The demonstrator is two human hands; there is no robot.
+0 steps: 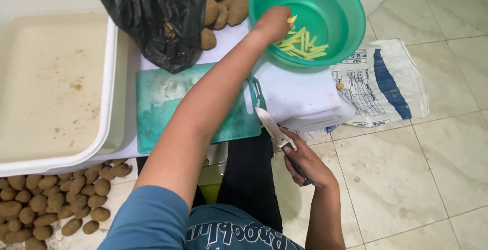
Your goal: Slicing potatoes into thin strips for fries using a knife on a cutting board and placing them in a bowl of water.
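Observation:
My left hand (273, 22) reaches over the rim of a green plastic bowl (340, 1) and pinches a yellow potato stick (292, 19) at its fingertips. Several cut potato sticks (303, 45) lie in the bowl's bottom. My right hand (305, 161) hangs lower, off the table's edge, gripping the handle of a kitchen knife (272, 128) whose blade points up and away toward the board. A teal cutting board (162, 97) lies on the white table between my arms, partly hidden by my left forearm.
A large white tub (107, 77) of cloudy water stands at the left. A black plastic bag (157, 16) and several unpeeled potatoes (223, 3) lie behind the board. A heap of potatoes (51, 199) covers the floor at lower left. A printed woven sack (386, 82) lies on the tiles.

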